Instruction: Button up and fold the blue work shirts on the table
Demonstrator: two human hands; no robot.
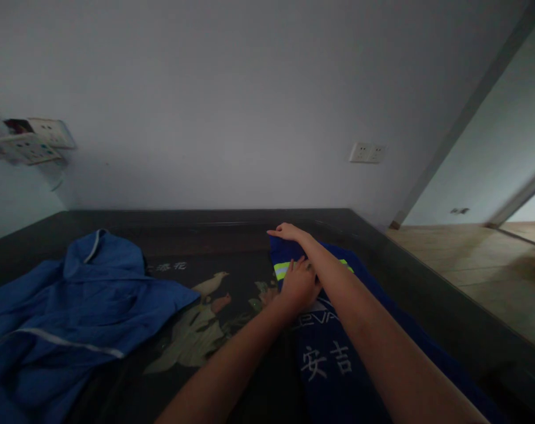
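Observation:
A dark blue garment (pixel 338 377) with white lettering and a yellow-green and silver band lies on the dark table (pixel 426 306), right of the middle. My right hand (pixel 288 231) is at its far left corner, the fingers pressed together on the cloth edge. Nearer to me, my left hand (pixel 300 284) lies on the garment by the reflective band, its fingers spread. My right forearm passes over the cloth and hides part of the band and the lettering.
A lighter blue garment (pixel 103 300) with pale piping lies rumpled on the left of the table. The tabletop bears a picture of birds (pixel 196 338). Behind stands a wall with a socket (pixel 367 153); more sockets (pixel 31 148) are at the left.

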